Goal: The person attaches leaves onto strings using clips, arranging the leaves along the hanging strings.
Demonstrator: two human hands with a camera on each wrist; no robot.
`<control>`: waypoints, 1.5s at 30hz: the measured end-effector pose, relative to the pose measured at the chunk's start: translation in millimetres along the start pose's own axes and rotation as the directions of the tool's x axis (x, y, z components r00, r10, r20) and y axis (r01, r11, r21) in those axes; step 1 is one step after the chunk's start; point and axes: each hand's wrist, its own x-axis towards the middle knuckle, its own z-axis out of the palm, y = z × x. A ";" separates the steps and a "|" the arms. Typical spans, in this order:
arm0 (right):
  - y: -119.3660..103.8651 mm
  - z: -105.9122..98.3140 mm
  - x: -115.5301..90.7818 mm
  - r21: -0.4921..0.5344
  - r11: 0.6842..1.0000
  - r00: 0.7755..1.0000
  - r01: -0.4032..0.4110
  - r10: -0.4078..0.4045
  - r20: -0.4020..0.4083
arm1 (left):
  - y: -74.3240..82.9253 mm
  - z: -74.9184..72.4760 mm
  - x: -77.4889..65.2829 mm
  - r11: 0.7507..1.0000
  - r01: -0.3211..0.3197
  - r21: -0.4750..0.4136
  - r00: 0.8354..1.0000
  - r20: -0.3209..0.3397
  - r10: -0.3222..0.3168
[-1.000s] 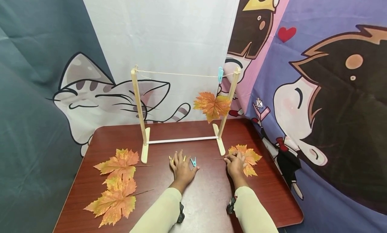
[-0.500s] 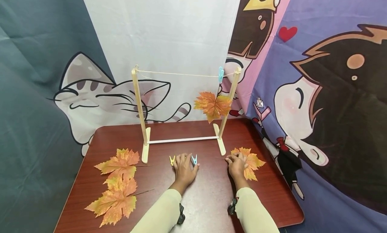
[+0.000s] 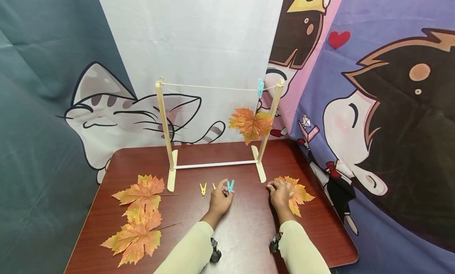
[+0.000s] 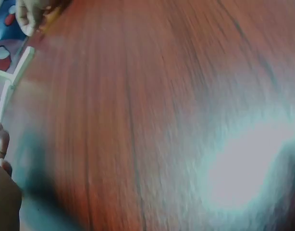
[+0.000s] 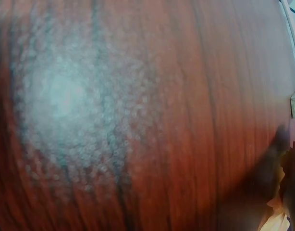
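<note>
Head view: the left hand (image 3: 220,198), lower centre of frame, now pinches the small blue plastic clothespin (image 3: 230,185) between thumb and fingertips and tips it up off the dark red wooden counter (image 3: 245,234); a second ago it lay flat over the pins. That uncovers the small yellow clothespin (image 3: 203,188) just left of it, with a second yellow bit beside the knuckles. The right hand (image 3: 281,194) presses curled fingers on the orange maple leaf (image 3: 298,195) at lower right, which has slid slightly rightward under it. Judgement: pin pickup is under way, leaf being gathered. The wooden frame with string line (image 3: 213,87) behind holds one hung orange leaf (image 3: 250,124) on another blue pin (image 3: 260,87). Three loose leaves (image 3: 136,214) lie lower left.

Left wrist view: blurred counter; fingertips at left edge, grip not readable.

Right wrist view: blurred counter, leaf scrap (image 5: 277,221) at bottom right.
</note>
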 end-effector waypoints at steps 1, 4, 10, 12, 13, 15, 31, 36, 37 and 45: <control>0.3 0.0 0.3 -0.005 1.000 1.000 0.004 -0.004 0.000 | 2.7 -0.3 0.5 0.999 0.036 -0.026 0.999 0.019 -0.036; -0.2 -0.1 0.8 -0.002 1.000 1.000 0.015 -0.015 -0.006 | 8.1 0.7 3.0 0.991 0.127 -0.049 0.991 0.056 -0.124; -4.7 -2.3 1.3 0.020 0.999 0.999 0.038 -0.037 -0.023 | 16.8 1.7 7.9 0.951 0.259 -0.168 0.963 0.125 -0.240; -5.9 -3.7 1.7 0.032 0.999 0.999 0.034 -0.033 -0.019 | 19.3 1.7 8.5 0.921 0.295 -0.254 0.951 0.170 -0.258; -6.2 -4.4 2.0 0.035 0.999 0.999 0.030 -0.030 -0.015 | 20.3 1.8 8.7 0.901 0.316 -0.298 0.944 0.192 -0.267; -6.0 -5.3 2.2 0.041 0.999 1.000 0.017 -0.017 0.000 | 21.8 2.1 9.3 0.857 0.354 -0.375 0.931 0.226 -0.286; -11.9 -9.1 5.4 0.111 0.993 0.997 0.028 -0.036 0.062 | 32.6 2.4 12.5 0.768 0.499 -0.401 0.854 0.381 -0.355; -12.6 -10.1 7.0 0.116 0.992 0.994 0.055 -0.065 0.088 | 33.2 0.9 10.8 0.749 0.539 -0.384 0.824 0.423 -0.376; -12.6 -9.7 7.2 0.116 0.991 0.993 0.067 -0.077 0.087 | 33.4 0.6 10.7 0.748 0.545 -0.378 0.820 0.426 -0.382; -20.3 -9.7 8.1 0.201 0.970 0.985 0.134 -0.153 0.083 | 37.5 -5.8 20.2 0.819 0.479 -0.315 0.860 0.357 -0.366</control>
